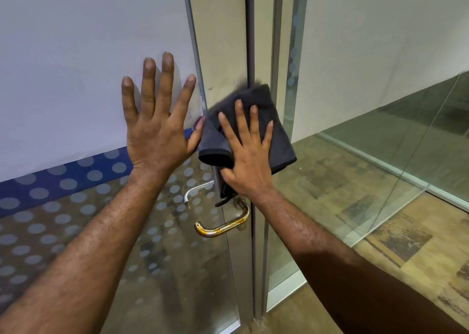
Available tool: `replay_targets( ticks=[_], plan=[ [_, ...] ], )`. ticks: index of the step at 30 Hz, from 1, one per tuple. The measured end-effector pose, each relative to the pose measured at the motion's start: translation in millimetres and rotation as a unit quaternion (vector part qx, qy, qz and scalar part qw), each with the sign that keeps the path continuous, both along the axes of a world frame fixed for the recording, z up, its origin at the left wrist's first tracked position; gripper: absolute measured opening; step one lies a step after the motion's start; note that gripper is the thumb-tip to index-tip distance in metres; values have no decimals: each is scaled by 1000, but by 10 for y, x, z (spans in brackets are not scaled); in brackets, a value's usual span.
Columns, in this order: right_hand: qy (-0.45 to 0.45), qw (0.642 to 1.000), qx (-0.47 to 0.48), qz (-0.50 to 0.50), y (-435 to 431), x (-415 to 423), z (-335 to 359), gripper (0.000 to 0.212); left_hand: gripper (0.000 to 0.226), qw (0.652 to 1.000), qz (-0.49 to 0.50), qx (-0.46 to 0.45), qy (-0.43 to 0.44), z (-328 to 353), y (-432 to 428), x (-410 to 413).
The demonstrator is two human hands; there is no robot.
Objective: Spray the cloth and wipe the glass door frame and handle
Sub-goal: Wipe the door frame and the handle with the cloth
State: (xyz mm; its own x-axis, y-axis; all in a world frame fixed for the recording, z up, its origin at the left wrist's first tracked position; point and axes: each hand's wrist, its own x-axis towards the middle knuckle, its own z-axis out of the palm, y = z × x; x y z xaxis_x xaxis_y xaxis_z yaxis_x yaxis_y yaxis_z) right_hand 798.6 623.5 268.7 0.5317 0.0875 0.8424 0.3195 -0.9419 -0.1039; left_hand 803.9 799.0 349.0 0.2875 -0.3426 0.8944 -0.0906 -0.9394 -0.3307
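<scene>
Now, from the head camera we look down both bare forearms at a glass door (162,257). Our left hand (157,120) is spread wide and flat, fingers fanned, palm pressed on the frosted upper part of the pane and holding nothing; its thumb lies just beside the cloth. Our right hand (247,153) is also opened flat, fingers splayed, pressing the dark grey cloth (258,100) against the door's edge and the vertical metal frame (250,29); it pins the cloth rather than gripping it. The cloth is folded, with a rolled fold bulging at its lower left and a loose corner dangling below the wrist, right above the handle. That handle (223,225), a curved metal lever with a brassy, worn tint, sits just beneath our right hand, apart from it. A second lever (195,190) shows through the glass on the far side. Grey dots (68,184) and a blue band (38,184) run across the pane, and patterned carpet (342,181) lies beyond on the right.
</scene>
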Motion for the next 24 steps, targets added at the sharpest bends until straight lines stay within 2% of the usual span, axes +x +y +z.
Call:
replay_targets(
  ticks=[5,13,17,20,24],
  plan=[
    [30,997,-63,-19,-307,-86,-408,97,64,1000,16,3,-15,-1,-4,-10],
    [1,997,73,18,29,1,13,97,65,1000,3,-5,-10,-14,-13,-1],
    [-7,999,-18,27,-44,16,-52,94,65,1000,3,-4,-12,-7,-23,4],
    [25,995,-84,45,-283,-58,-367,101,65,1000,6,-4,-16,-12,-24,3],
    [92,991,-78,53,-507,-201,-839,82,65,1000,10,-8,-13,6,-15,3]
  ],
)
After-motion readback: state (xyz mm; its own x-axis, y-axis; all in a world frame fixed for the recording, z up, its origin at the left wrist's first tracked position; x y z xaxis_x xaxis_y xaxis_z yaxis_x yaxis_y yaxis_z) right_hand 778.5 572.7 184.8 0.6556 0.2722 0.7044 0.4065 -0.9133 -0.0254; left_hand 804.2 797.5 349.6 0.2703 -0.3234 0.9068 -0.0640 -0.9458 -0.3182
